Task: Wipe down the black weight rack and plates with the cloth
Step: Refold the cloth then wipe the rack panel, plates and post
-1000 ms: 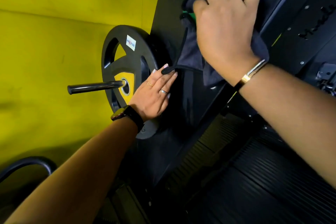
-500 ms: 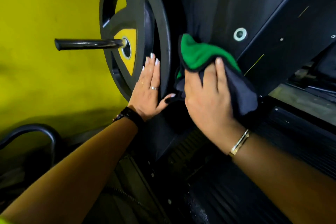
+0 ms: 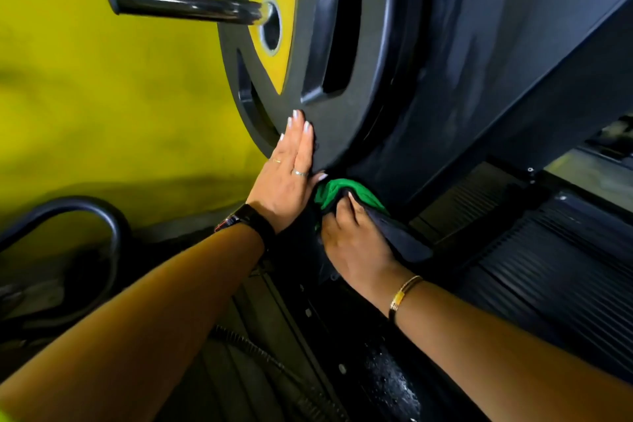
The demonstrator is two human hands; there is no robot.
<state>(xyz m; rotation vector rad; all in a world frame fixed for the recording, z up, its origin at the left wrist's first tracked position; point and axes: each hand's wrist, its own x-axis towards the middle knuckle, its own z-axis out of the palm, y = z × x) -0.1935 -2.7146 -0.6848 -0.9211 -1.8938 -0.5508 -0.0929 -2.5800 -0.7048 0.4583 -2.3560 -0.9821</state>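
The cloth point(image 3: 337, 190), green one side and dark the other, was bunched against the rack point(image 3: 479, 79) just under the bottom edge of the plate point(image 3: 342, 130), where plate and rack meet. It was gripped by the right hand point(image 3: 356, 250), fingers curled over it. The plate was hung on a steel bar point(image 3: 185, 5) sticking out from the rack. Its lower rim was braced by the left hand point(image 3: 287, 178), laid flat with fingers straight and nothing grasped, thumb just beside the cloth.

Step judged: the rack's lower part behind the plate being wiped, with the plate steadied. Next, the cloth would likely need to be dragged along the rack or up onto the plate rim, with pressure applied and the left hand moved clear.

A yellow wall point(image 3: 102, 96) was seen behind, and a ribbed black deck point(image 3: 565, 267) at lower right.
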